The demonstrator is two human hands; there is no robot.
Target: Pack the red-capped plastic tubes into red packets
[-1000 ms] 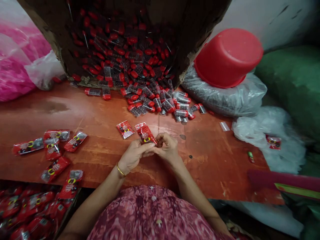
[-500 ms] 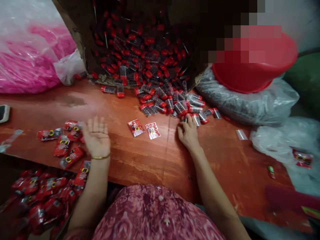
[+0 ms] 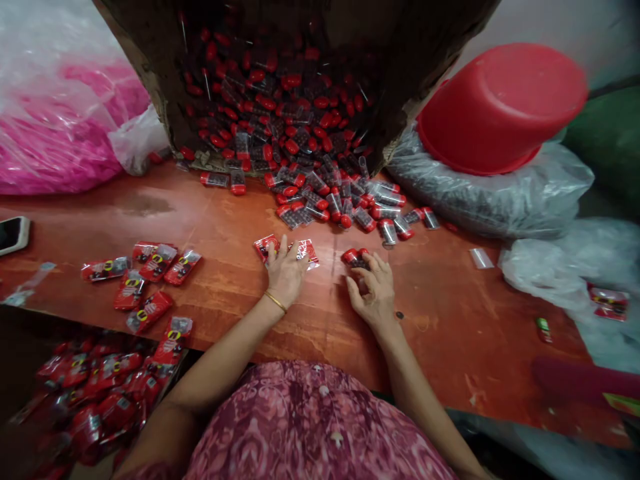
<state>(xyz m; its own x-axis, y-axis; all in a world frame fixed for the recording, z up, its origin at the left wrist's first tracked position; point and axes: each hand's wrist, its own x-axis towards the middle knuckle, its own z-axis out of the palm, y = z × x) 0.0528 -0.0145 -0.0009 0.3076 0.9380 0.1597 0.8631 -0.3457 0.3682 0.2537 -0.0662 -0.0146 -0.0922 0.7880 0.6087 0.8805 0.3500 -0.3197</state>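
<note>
left hand has swung back from the packet pile and lies flat, fingers spread, on two sachets. right hand is loosely curled round red-capped vials just beside them. with a grip that slack, a vial could roll away.

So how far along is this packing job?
Done: filled red printed sachets lie on the red-brown wooden table, with a bigger pile of filled packets below its edge. In hand: the left hand presses on two flat red sachets, and the right hand curls its fingers over a few red-capped clear plastic tubes. Left: a large heap of loose tubes spilling from the brown cardboard box.
</note>
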